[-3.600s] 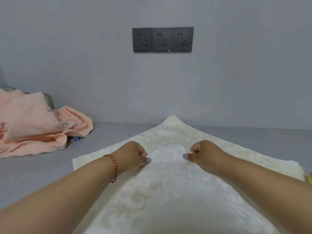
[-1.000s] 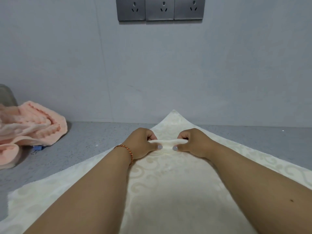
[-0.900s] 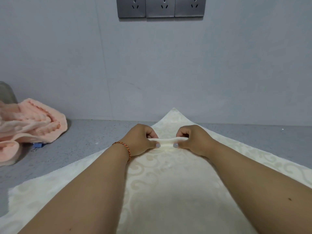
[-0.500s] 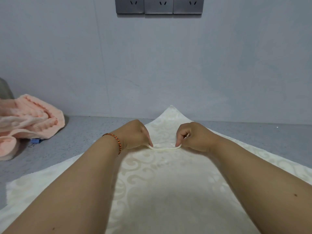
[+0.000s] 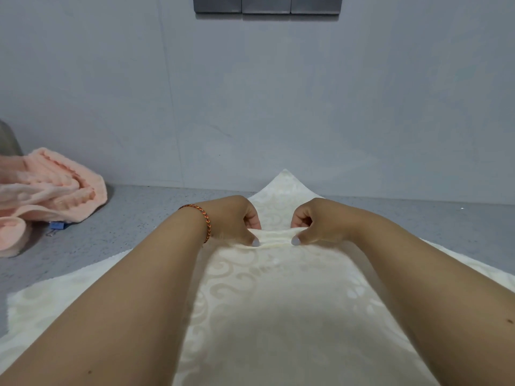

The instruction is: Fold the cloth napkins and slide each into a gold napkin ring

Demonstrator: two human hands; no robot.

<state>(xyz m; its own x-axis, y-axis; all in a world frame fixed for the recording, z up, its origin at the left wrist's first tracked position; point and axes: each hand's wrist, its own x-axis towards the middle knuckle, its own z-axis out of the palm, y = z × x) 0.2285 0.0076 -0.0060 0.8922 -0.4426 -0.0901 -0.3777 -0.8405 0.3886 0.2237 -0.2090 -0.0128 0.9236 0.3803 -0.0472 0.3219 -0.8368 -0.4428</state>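
A cream napkin (image 5: 273, 296) with a pale swirl pattern lies spread on the grey counter (image 5: 139, 215), one corner pointing at the wall. My left hand (image 5: 234, 221) and my right hand (image 5: 320, 221) sit side by side near that far corner. Each pinches a raised ridge of the napkin between thumb and fingers, so a small pleat stands up between them. A braided orange bracelet is on my left wrist. No gold napkin ring is in view.
A crumpled peach towel (image 5: 47, 190) lies at the left, against the wall, with a small blue clip (image 5: 57, 225) under its edge. A grey rounded object (image 5: 8, 140) stands behind it. A row of wall sockets (image 5: 267, 4) is above.
Both hands have gathered another pleat: the pinched fold, flat and low half a second ago, now stands as a thicker ridge under my thumbs. My hands stay near the far corner.
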